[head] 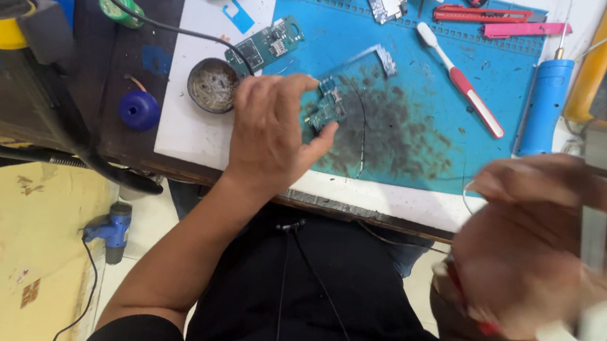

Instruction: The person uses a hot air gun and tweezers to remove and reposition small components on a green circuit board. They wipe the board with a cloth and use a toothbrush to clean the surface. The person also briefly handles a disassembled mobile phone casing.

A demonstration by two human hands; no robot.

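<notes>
Blue matting [498, 85], soiled with dark residue at its middle, is spread over a white sheet on the worktop [184, 132], whose near edge is seen above a dark-clothed lap. A small green circuit board [325, 107] is pinched against the mat by the left hand [270, 135], the thumb and fingertips being closed on its edges. The right hand [536, 246] is raised close to the camera at the right and is heavily blurred; it is curled around a thin grey tool [593, 215] (tweezers, perhaps, though this cannot be told), and something red shows at its lower edge.

Just left of the held board a round tin [212, 85] of grey matter is seen, with a second, larger circuit board [266, 43] beyond it. A toothbrush [462, 82] with a white and red handle is laid diagonally on the mat, and a blue cylindrical tool [544, 106] is placed at the mat's right edge. A red cutter [474, 15] is laid along the far edge. A blue cap [139, 110] and a green reel [120, 7] are placed on the dark surface at the left.
</notes>
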